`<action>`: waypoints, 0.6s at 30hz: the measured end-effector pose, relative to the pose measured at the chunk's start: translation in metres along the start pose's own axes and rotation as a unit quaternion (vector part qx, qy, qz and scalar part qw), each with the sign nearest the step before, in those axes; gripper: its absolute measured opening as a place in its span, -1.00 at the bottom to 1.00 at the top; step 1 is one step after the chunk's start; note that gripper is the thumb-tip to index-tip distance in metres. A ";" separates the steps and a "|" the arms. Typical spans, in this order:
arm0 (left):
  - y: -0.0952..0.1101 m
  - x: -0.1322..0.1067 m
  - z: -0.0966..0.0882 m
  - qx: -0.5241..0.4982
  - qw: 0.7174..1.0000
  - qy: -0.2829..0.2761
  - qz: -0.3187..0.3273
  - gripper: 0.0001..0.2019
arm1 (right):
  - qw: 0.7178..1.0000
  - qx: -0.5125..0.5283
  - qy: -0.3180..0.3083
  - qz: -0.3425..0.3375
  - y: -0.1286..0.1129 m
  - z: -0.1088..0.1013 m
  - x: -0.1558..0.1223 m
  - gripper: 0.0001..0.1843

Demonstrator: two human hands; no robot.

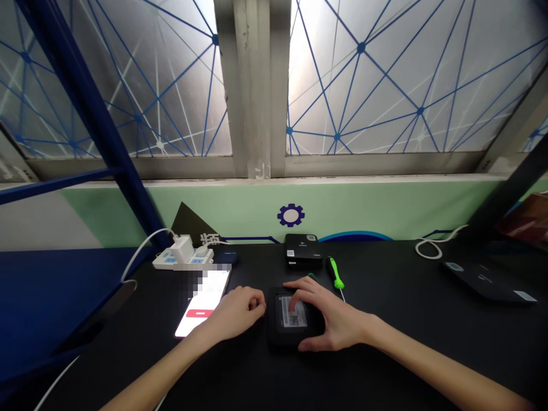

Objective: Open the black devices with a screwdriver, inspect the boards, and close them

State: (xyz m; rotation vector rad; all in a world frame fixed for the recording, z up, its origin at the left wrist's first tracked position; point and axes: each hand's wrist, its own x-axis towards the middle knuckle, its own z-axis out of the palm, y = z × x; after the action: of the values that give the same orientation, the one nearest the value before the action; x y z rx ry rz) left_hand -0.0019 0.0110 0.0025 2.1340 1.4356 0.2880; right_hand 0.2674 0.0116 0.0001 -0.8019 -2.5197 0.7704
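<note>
A flat black electronic box [274, 338], with a printed label and square code on its upper face, lies on the black table in front of me. My right hand [323, 314] spans it from the right, thumb at the near edge and fingers over the far edge and the label. Beside the box's left edge rests my left hand [242, 308], its fingers curled and thumb against them; the inside of that fist is hidden. A phone [209, 297] with a lit screen lies left of that hand. Behind my right hand is a green-handled screwdriver [335, 274], its shaft partly covered.
Another black box [303, 250] stands at the back by the wall. A white power strip [165, 261] with a plugged-in charger [182, 249] sits at back left. At right lie a thin black panel [488, 282] and a white cable [428, 245]. Blue frame bars [124, 171] rise on the left.
</note>
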 end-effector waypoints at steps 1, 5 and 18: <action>0.000 0.000 0.000 0.000 1.000 0.000 0.001 -0.74 | 1.000 -0.001 -0.001 0.000 0.000 0.000 0.000 -0.40; 0.000 -0.001 0.001 -0.002 1.000 0.000 0.002 -0.76 | 1.000 -0.006 -0.003 0.001 -0.001 -0.002 0.000 -0.40; 0.001 -0.003 -0.001 -0.012 1.000 -0.008 0.003 -0.69 | 0.999 -0.041 0.007 -0.020 -0.005 -0.008 -0.004 -0.37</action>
State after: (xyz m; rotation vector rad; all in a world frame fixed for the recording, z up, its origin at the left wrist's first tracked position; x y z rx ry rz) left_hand -0.0026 0.0079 0.0043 2.1166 1.4101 0.2885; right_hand 0.2726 0.0086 0.0082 -0.7789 -2.5609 0.6514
